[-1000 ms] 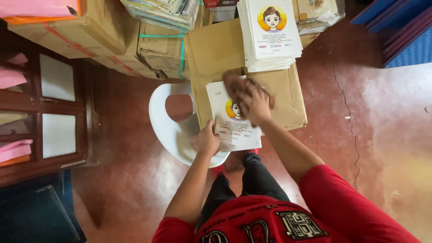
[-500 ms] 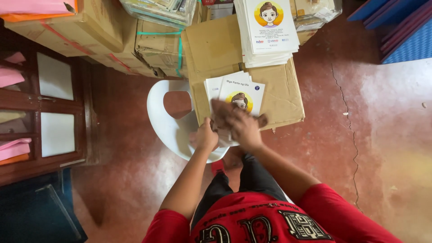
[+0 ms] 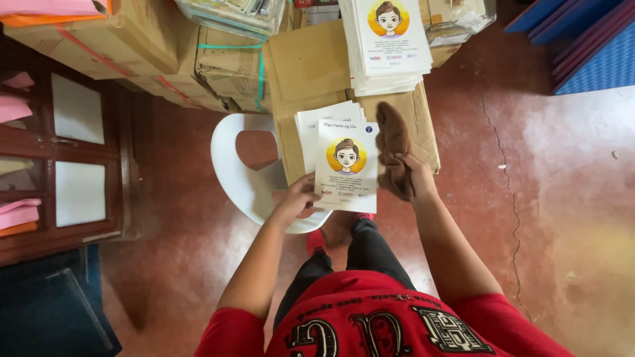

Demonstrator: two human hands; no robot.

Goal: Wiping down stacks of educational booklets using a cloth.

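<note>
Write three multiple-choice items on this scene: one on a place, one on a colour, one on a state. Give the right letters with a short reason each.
1. Where does the tall stack of white printed sheets rest?
A. on the red floor
B. on the flattened brown cardboard box
C. on the white plastic chair

2. What colour is the crumpled cloth in the right hand?
A. brown
B. blue
C. white

3. How is the white printed card with a face drawing on a yellow circle held?
A. lying flat under the cloth
B. folded in half
C. gripped at its lower left edge by the left hand, face up

Answers: 1 B, the stack sits on the far end of the cardboard. 2 A, the cloth is dark brown. 3 C, the left fingers pinch the card's edge while the cloth is off to its right.
</note>
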